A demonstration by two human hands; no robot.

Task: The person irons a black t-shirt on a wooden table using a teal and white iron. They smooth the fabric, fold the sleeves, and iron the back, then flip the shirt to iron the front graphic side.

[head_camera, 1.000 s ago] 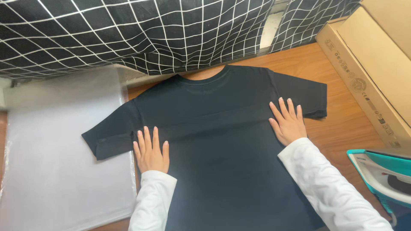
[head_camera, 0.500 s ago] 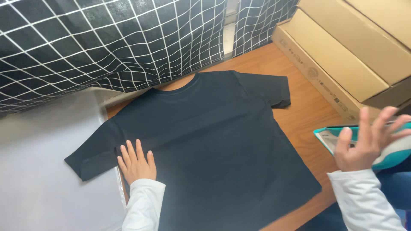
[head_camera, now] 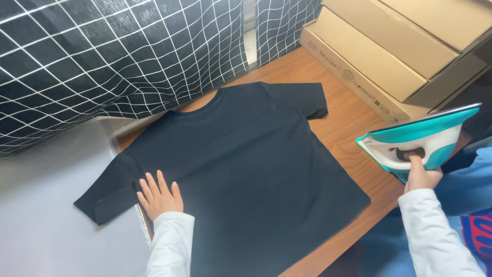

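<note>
We see a black T-shirt (head_camera: 246, 169) spread flat, front down or up we cannot tell, on a wooden table (head_camera: 353, 128), with its collar toward the checked cloth (head_camera: 102, 56) at the far edge and its hem reaching the near edge. One sleeve overhangs a grey sheet (head_camera: 46, 205) on the left; the other sleeve lies on bare wood near the cardboard boxes (head_camera: 389, 46). Our left hand (head_camera: 159, 197) rests palm down on the shirt beside the left sleeve, fingers (head_camera: 151, 183) extended and slightly spread, gripping nothing. Our right hand (head_camera: 421, 174) is closed around the handle of a teal and white iron (head_camera: 420, 138), with the fingers passing into the handle opening. The iron stands tilted at the right edge of the table, well apart from the shirt, its soleplate facing up and away. Both forearms wear white sleeves (head_camera: 435, 231).
</note>
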